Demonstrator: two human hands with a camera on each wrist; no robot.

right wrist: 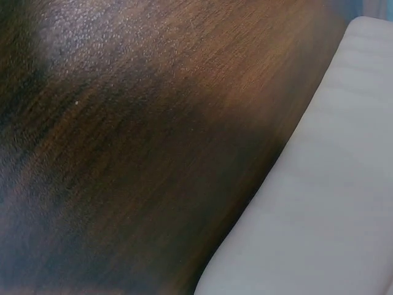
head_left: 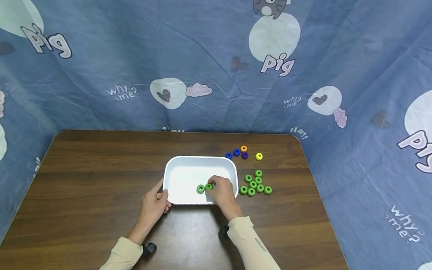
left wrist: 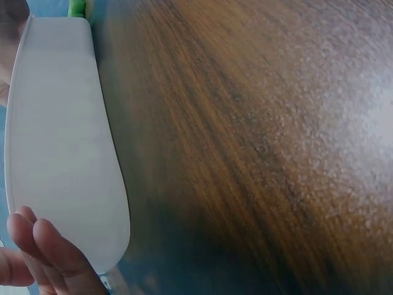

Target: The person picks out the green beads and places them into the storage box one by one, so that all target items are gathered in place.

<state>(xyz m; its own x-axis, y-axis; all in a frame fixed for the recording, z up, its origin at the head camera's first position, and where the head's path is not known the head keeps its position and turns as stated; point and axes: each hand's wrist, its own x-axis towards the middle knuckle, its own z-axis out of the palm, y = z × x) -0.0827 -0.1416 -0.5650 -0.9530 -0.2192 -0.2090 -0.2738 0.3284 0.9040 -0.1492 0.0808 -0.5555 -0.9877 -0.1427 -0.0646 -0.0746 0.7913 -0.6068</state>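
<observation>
A white tray lies on the table in the head view. At its front left corner, my left hand grips the rim and wall; its fingers show against the tray's outer wall in the left wrist view. Reaching over the front right rim, my right hand pinches a green ring-shaped bead low inside the tray. A second green bead lies on the tray floor just left of it. The right wrist view shows only the tray wall and tabletop, with the right hand out of sight.
Several green beads are grouped on the wooden table right of the tray. Behind them lie blue beads, a purple bead, an orange bead and a yellow bead. A blue printed curtain hangs behind the table.
</observation>
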